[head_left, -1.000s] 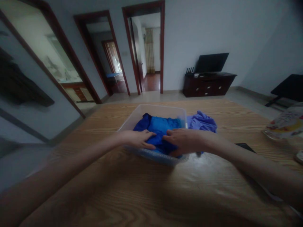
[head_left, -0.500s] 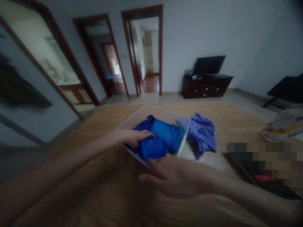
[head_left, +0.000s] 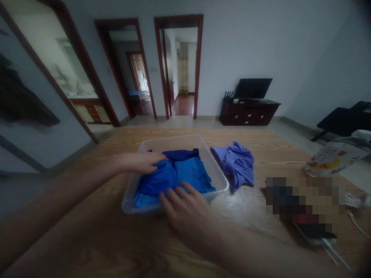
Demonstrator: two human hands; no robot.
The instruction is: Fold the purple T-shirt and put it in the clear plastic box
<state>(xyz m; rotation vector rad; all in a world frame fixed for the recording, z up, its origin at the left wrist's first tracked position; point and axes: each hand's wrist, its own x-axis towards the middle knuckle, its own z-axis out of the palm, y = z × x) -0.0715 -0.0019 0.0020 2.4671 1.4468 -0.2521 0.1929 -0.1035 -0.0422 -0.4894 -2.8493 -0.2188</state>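
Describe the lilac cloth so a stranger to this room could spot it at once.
Start at the wooden table and find the clear plastic tub at its middle, packed with deep blue cloth. Just right of the tub, on the bare tabletop, lies the lilac cloth. It alone is pale purple, crumpled, outside the tub and untouched by either hand.

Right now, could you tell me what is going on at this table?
A person is handling blue clothes lying in a clear plastic tub on a wooden table. The left hand rests flat on the cloth at the tub's left side, and the right hand reaches over the near rim with fingers spread on the cloth. A lavender garment lies crumpled on the table just right of the tub.
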